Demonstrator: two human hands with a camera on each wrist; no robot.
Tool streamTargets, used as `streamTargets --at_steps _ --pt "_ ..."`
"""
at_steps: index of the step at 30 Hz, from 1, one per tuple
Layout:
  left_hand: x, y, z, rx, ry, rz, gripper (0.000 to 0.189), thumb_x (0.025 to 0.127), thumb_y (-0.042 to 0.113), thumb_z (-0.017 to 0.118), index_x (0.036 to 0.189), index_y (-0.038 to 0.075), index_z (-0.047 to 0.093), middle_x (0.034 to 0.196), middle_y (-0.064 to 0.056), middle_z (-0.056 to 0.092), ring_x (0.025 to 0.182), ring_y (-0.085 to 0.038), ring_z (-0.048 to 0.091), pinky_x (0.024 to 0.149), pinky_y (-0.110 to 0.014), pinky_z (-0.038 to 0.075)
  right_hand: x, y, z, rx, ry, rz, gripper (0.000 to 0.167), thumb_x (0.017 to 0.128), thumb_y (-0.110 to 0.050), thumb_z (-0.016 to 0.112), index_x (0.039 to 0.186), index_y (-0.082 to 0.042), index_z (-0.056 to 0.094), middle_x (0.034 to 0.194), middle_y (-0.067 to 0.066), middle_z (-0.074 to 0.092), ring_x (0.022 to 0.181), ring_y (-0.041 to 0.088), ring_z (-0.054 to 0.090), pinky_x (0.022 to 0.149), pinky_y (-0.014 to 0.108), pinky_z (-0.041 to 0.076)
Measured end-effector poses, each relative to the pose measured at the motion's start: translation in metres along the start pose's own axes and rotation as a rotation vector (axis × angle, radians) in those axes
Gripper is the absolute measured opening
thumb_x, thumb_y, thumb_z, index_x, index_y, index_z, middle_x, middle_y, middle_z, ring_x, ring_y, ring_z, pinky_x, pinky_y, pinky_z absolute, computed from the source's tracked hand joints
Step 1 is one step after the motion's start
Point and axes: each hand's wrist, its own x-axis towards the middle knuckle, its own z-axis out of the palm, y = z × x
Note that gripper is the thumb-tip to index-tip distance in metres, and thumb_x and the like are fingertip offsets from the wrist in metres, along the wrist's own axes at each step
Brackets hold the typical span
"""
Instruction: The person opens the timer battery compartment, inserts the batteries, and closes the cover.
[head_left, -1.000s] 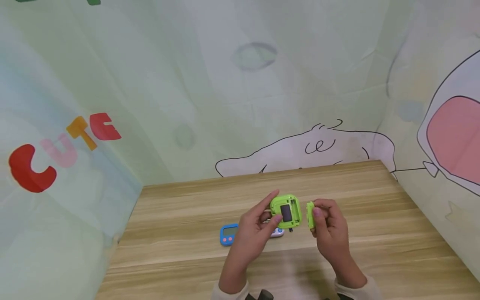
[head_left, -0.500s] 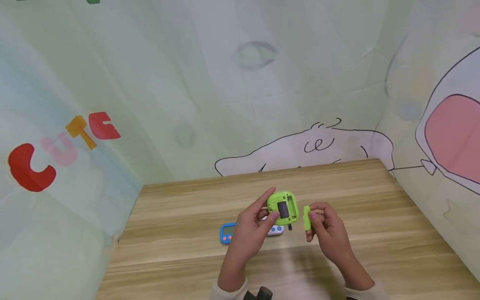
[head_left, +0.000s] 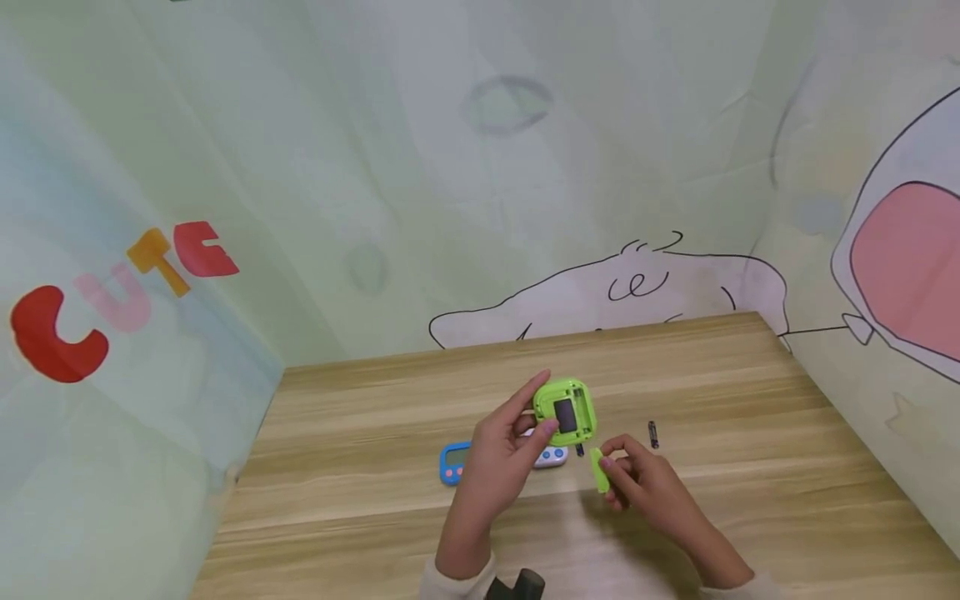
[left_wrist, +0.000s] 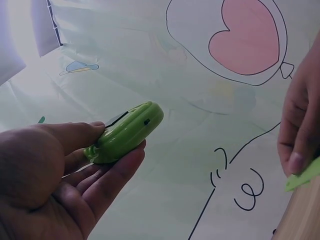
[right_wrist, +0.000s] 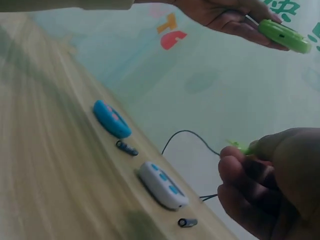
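My left hand (head_left: pixel 501 458) holds a green digital timer (head_left: pixel 563 392) above the table, thumb on its back. That back faces up, and an uncovered battery slot runs along its right side, beside a dark rectangle. Just below and right of the timer, my right hand (head_left: pixel 648 483) pinches a thin green battery cover (head_left: pixel 599 472), apart from the timer. The left wrist view shows the timer (left_wrist: pixel 129 132) edge-on between thumb and fingers. Seen by the right wrist camera, the cover (right_wrist: pixel 241 146) is mostly hidden by my fingers.
On the wooden table (head_left: pixel 360 417) lie a blue timer (head_left: pixel 454 463) and a white timer (head_left: pixel 553 457), both partly behind my left hand. One small battery (head_left: pixel 653 434) lies right of them, another (head_left: pixel 580 450) beside the white timer. Printed curtains stand behind and at the sides.
My right hand has moved left and toward me with the battery cover, now lower than the timer. The battery on the right has come into view. My left hand has shifted slightly left.
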Motion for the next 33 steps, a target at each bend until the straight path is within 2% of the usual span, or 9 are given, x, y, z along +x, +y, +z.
streamTargets --at_steps 5,12,15,22,33 --pt "0.000 0.000 0.000 -0.001 -0.002 0.004 0.053 0.096 0.027 0.063 0.145 0.032 0.045 0.130 -0.003 0.060 0.103 -0.014 0.067 0.081 -0.029 0.057 0.000 0.011 0.002 -0.111 -0.060 0.050 0.026 0.100 -0.031 0.055 0.111 -0.007 0.054 0.064 0.000 0.065 0.050 0.014 0.058 0.044 0.026 0.049" --pt "0.000 0.001 0.000 0.002 0.000 0.010 0.053 0.096 0.024 0.063 0.146 0.029 0.046 0.130 -0.004 0.060 0.103 -0.014 0.067 0.081 -0.029 0.057 0.000 0.023 0.003 -0.237 -0.150 0.108 0.014 0.099 -0.027 0.057 0.106 -0.014 0.057 0.065 -0.009 0.066 0.049 0.009 0.055 0.043 0.022 0.043" --pt "0.000 0.001 0.000 0.004 0.000 0.011 0.053 0.096 0.024 0.064 0.145 0.030 0.046 0.130 -0.004 0.060 0.103 -0.014 0.066 0.081 -0.029 0.057 0.000 0.026 0.004 -0.303 -0.172 0.104 0.012 0.099 -0.027 0.057 0.104 -0.016 0.058 0.064 -0.013 0.065 0.048 0.008 0.054 0.043 0.022 0.041" --pt "0.001 0.000 0.000 0.014 0.005 0.008 0.054 0.095 0.024 0.064 0.146 0.031 0.045 0.129 -0.004 0.061 0.103 -0.013 0.067 0.080 -0.029 0.057 -0.002 0.030 0.008 -0.525 -0.132 0.079 0.006 0.097 -0.024 0.061 0.098 -0.019 0.058 0.056 -0.017 0.054 0.047 0.005 0.044 0.044 0.023 0.036" --pt "0.001 -0.001 -0.001 0.002 0.000 0.008 0.052 0.096 0.026 0.063 0.144 0.035 0.045 0.128 -0.005 0.061 0.103 -0.014 0.067 0.081 -0.029 0.057 -0.004 0.029 0.014 -0.586 -0.076 0.116 0.008 0.093 -0.018 0.063 0.090 -0.018 0.055 0.055 -0.015 0.050 0.048 0.005 0.046 0.045 0.024 0.038"
